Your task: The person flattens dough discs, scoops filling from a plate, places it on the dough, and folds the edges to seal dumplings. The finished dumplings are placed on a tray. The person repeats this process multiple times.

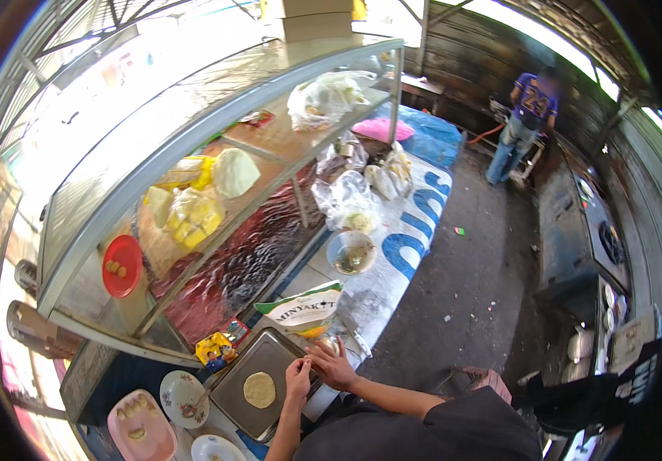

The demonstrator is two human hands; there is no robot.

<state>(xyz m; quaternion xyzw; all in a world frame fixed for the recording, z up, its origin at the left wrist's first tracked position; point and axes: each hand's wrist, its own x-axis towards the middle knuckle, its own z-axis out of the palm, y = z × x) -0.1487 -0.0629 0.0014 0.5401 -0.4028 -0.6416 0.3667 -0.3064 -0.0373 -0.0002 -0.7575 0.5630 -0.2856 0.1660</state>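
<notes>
My left hand (298, 377) and my right hand (333, 366) meet at the right edge of a metal baking tray (237, 357). The left fingertips are pinched together, and the right fingers reach across towards them. Whether something small sits between them is hidden. A flat round of pale dough (260, 390) lies on the tray, left of my hands. Just beyond my right fingers stand a small shiny container (329, 344), partly covered, and a cooking oil pouch (306, 308) bearing writing. A knife with a white handle (362, 344) rests to the right of them.
A pink tray (163, 444) holds several folded dough pieces. Beside it are a flowered plate (172, 383) with a spoon and another white plate (207, 444). A glass display case (192, 141) stands behind. Further right are a bowl (336, 248), plastic bags (345, 196) and a distant person (524, 127).
</notes>
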